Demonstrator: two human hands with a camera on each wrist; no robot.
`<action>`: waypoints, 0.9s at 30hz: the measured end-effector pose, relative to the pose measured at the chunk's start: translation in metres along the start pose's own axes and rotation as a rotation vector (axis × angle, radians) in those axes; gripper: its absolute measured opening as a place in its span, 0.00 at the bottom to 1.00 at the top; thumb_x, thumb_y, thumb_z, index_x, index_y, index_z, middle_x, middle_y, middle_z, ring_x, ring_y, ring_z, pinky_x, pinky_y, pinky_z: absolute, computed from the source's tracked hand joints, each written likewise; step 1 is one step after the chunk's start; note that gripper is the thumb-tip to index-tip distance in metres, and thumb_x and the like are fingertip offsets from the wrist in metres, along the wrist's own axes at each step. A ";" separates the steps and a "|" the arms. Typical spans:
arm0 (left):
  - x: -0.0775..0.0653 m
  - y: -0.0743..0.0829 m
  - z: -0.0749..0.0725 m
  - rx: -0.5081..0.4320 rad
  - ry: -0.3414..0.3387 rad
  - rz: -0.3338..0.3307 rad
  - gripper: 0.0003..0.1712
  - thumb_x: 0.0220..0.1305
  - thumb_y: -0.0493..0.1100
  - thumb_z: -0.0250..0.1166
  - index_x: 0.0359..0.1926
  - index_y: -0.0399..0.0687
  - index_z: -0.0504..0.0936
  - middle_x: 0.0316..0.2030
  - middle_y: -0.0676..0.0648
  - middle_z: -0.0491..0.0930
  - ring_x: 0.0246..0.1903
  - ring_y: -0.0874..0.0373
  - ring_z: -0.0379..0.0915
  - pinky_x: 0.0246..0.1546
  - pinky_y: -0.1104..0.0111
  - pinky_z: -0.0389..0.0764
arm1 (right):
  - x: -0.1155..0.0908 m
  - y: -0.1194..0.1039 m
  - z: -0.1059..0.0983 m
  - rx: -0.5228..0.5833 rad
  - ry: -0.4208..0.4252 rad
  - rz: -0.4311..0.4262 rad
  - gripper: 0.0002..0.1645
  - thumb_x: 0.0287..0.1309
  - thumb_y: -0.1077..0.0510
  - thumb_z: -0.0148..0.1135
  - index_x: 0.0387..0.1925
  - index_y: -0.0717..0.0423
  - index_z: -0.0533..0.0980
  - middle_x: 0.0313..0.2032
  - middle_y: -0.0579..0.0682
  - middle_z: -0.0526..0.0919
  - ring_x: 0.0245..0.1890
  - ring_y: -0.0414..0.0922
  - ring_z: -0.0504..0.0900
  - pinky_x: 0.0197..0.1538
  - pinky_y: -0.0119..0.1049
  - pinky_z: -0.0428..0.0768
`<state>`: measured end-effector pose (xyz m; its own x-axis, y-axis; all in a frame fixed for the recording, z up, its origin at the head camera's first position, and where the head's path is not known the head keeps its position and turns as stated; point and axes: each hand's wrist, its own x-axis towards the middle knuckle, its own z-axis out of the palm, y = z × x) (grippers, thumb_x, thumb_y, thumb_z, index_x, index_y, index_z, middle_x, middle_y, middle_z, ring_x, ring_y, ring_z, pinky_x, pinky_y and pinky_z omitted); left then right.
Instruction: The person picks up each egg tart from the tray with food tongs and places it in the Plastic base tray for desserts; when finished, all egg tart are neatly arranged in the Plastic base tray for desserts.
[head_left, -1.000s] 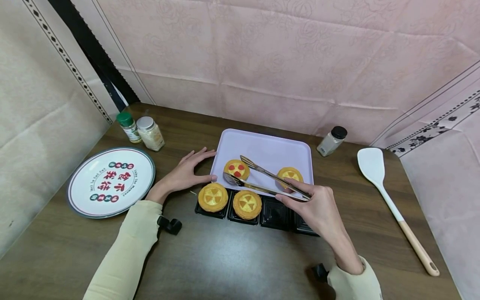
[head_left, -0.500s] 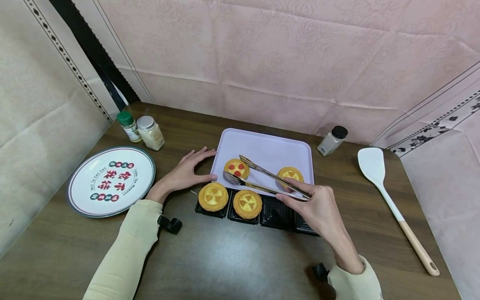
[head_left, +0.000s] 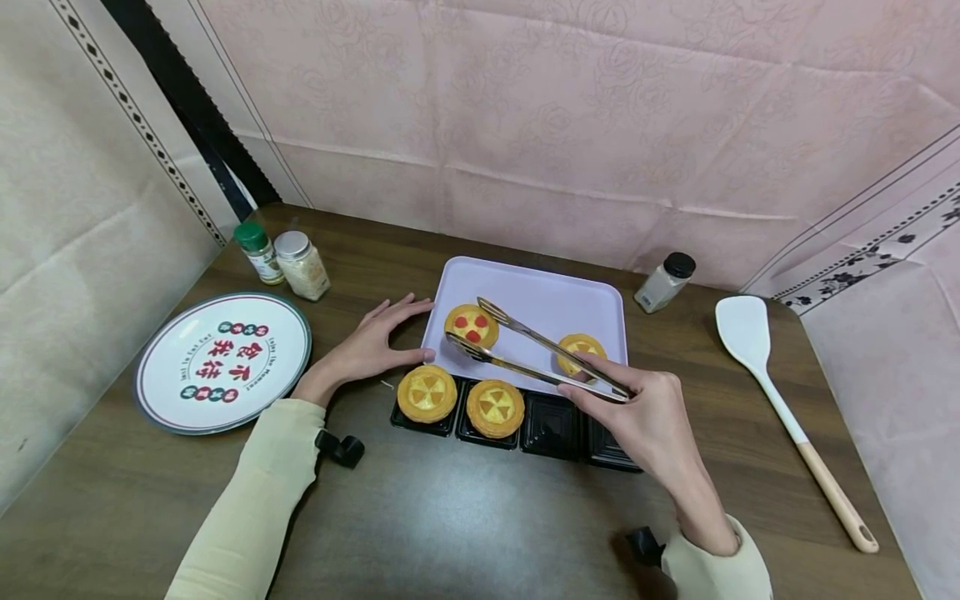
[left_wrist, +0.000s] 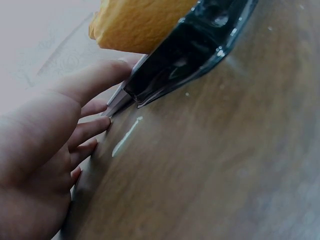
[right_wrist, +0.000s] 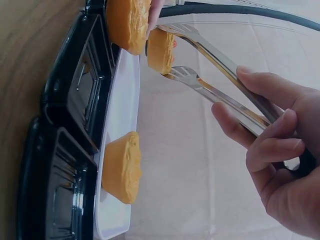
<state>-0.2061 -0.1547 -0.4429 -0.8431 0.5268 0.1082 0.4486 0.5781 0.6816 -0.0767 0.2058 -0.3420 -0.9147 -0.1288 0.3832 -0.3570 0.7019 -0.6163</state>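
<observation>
My right hand [head_left: 648, 421] grips a pair of metal tongs [head_left: 558, 340], thumb on one arm and fingers on the other. Between the tongs' tips is an egg tart with red dots [right_wrist: 161, 51], which stands off the tray surface in the right wrist view. Below is a pale lilac tray [head_left: 532, 287], with a yellow egg tart [head_left: 581, 343] on its right part. My left hand [head_left: 367, 343] lies at the tray's left edge, fingers extended, thumb touching the rim. Two yellow tarts, one at left [head_left: 426, 395] and one beside it [head_left: 495, 409], sit in black plastic cups.
Bare black cups [head_left: 551, 427] continue the row along the tray's front. A round plate [head_left: 262, 400] lies at left, with a green-capped jar [head_left: 258, 254] and a white-capped jar [head_left: 302, 267] behind. To the right are a black-capped shaker [head_left: 663, 283] and a white spatula [head_left: 757, 367].
The tongs and the red-dotted tart have risen slightly and shifted a little. My right hand has moved slightly right. My left hand has stayed at the tray edge.
</observation>
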 end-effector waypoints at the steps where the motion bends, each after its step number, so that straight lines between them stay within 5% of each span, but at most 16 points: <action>1: 0.000 0.000 0.000 0.002 0.001 -0.002 0.45 0.60 0.61 0.69 0.73 0.52 0.63 0.71 0.47 0.61 0.74 0.51 0.42 0.71 0.50 0.35 | 0.000 0.000 -0.001 -0.004 0.005 -0.009 0.25 0.46 0.47 0.79 0.47 0.49 0.86 0.35 0.40 0.88 0.30 0.34 0.78 0.29 0.22 0.70; 7: -0.001 0.002 0.000 0.000 -0.005 -0.014 0.46 0.59 0.62 0.68 0.73 0.52 0.63 0.71 0.48 0.61 0.74 0.51 0.42 0.72 0.50 0.35 | -0.008 -0.003 -0.020 -0.039 0.062 -0.049 0.25 0.44 0.50 0.80 0.47 0.45 0.86 0.35 0.42 0.88 0.16 0.32 0.64 0.16 0.24 0.60; 12: 0.000 0.003 0.000 -0.008 -0.009 -0.016 0.45 0.60 0.61 0.69 0.73 0.52 0.63 0.71 0.48 0.61 0.74 0.51 0.41 0.72 0.50 0.35 | -0.030 -0.003 -0.048 -0.031 0.094 -0.016 0.27 0.40 0.58 0.82 0.48 0.45 0.86 0.34 0.43 0.88 0.26 0.31 0.82 0.27 0.19 0.74; 19: 0.001 0.001 -0.001 -0.006 -0.010 -0.011 0.45 0.60 0.60 0.69 0.73 0.52 0.63 0.71 0.47 0.61 0.74 0.51 0.41 0.72 0.50 0.35 | -0.077 0.007 -0.086 -0.030 0.093 0.104 0.31 0.36 0.69 0.81 0.48 0.54 0.85 0.36 0.46 0.88 0.35 0.31 0.85 0.33 0.18 0.76; 27: 0.001 0.002 -0.001 -0.010 -0.013 -0.013 0.46 0.59 0.60 0.70 0.73 0.51 0.63 0.72 0.46 0.60 0.74 0.51 0.41 0.71 0.50 0.36 | -0.112 0.024 -0.081 0.127 0.101 -0.065 0.33 0.31 0.79 0.77 0.47 0.69 0.82 0.32 0.54 0.87 0.31 0.37 0.86 0.32 0.19 0.77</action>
<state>-0.2064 -0.1538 -0.4406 -0.8446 0.5278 0.0896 0.4349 0.5788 0.6898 0.0322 0.2935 -0.3442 -0.8674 -0.0960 0.4882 -0.4420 0.5992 -0.6676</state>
